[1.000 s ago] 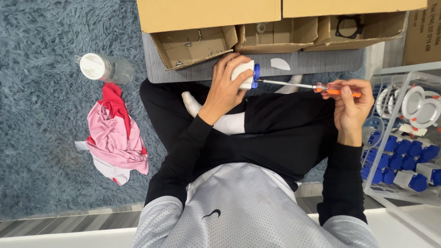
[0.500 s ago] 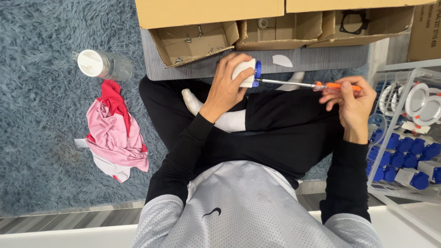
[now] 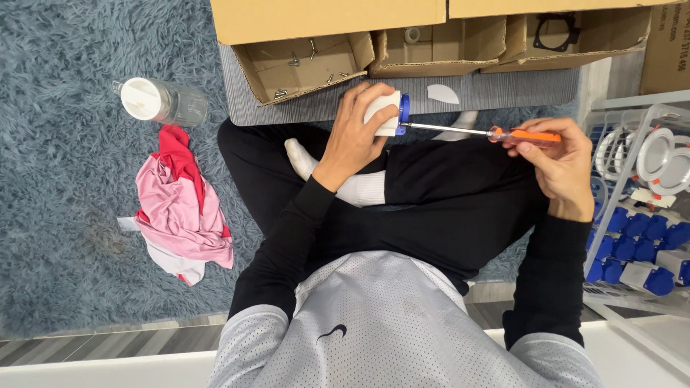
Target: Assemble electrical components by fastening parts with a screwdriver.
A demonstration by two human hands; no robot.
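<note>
The person sits cross-legged on a shaggy blue-grey rug (image 3: 65, 79), legs in black trousers and a white sock (image 3: 359, 188) showing between them. The left hand (image 3: 356, 133) wraps its grip around a small white cylindrical part with a blue end (image 3: 392, 115), fingers closed over its top and thumb underneath, holding it above the lap, just in front of the near edge of a row of open cardboard boxes (image 3: 431, 43). The right hand (image 3: 560, 162) has its grip clamped on the orange handle of a screwdriver (image 3: 503, 134); the thin metal shaft runs level to the left and its tip meets the blue end of the white part.

The leftmost box compartment holds a scatter of small screws (image 3: 298, 68); the compartment at the right holds a black frame-shaped piece (image 3: 553, 32). A white rounded scrap (image 3: 442, 93) lies on the grey mat (image 3: 517, 86) beneath the boxes, just beyond the white part.

On the rug to the person's left lies a clear jar with a white lid (image 3: 162, 100) on its side, and nearer, a crumpled pink and red cloth (image 3: 180, 208). At the right edge stands a wire rack (image 3: 632, 165) holding white round fittings (image 3: 658, 154) and, below them, a cluster of blue-and-white parts (image 3: 640, 244).
</note>
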